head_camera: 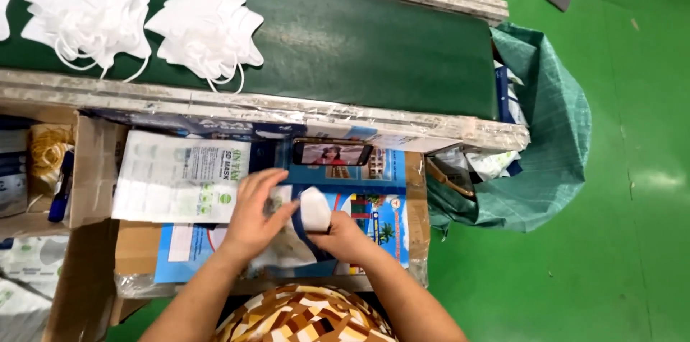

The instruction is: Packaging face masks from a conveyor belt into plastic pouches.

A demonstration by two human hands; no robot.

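My left hand (255, 213) and my right hand (345, 238) meet over a small work shelf covered in blue printed cardboard (381, 216). Between them they hold a clear printed pouch (287, 241) with folded white masks (315, 209) sticking out of its mouth. My right hand grips the white masks from below; my left hand's fingers press on the pouch at its top. To the left lies a stack of flat white printed pouches (180, 177). Two piles of white masks (90, 15) (208, 29) rest on the green conveyor belt (359, 40) above.
A phone (332, 153) lies on its side at the shelf's back edge. A cardboard box (86, 169) with a blue pen (61, 187) sits to the left. A green sack (546, 141) of scraps hangs at the belt's right end over the green floor (632, 205).
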